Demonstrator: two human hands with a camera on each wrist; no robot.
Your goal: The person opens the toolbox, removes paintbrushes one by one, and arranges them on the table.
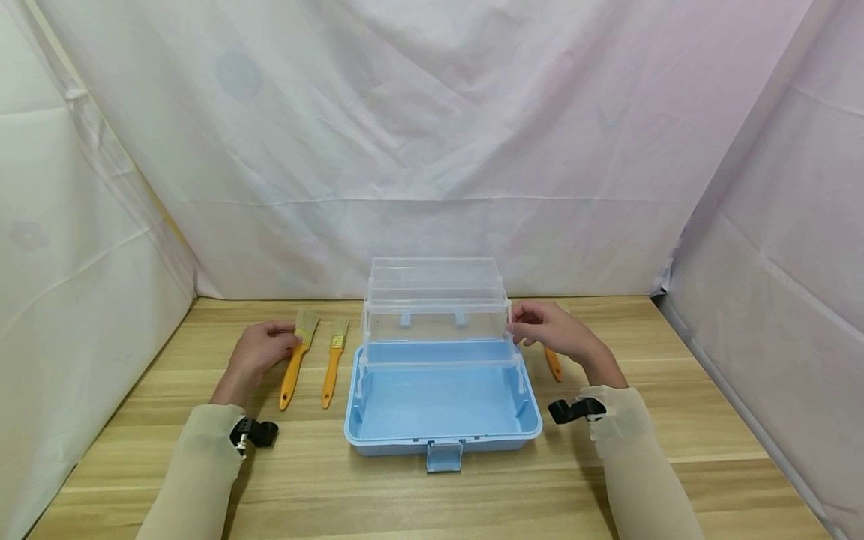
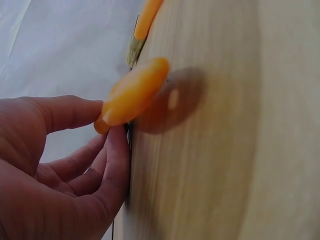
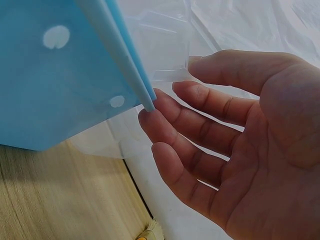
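Note:
My left hand (image 1: 273, 346) lies at the left of the table on the wide brush (image 1: 295, 371) with the orange handle. In the left wrist view the left hand (image 2: 100, 145) pinches that handle (image 2: 135, 92) between thumb and fingers, and the handle stands a little off the wood. My right hand (image 1: 533, 324) is at the right end of the clear tiered trays (image 1: 435, 307) of an open blue toolbox (image 1: 442, 442). Seen from the right wrist, that hand (image 3: 186, 76) has loose, spread fingers beside the blue corner (image 3: 142, 95) and the clear tray (image 3: 160, 45), holding nothing.
A narrower orange-handled brush (image 1: 334, 361) lies between the wide brush and the box. A third brush handle (image 1: 553, 364) pokes out below my right hand. White cloth walls (image 1: 432, 150) close in the wooden table (image 1: 432, 495) on three sides.

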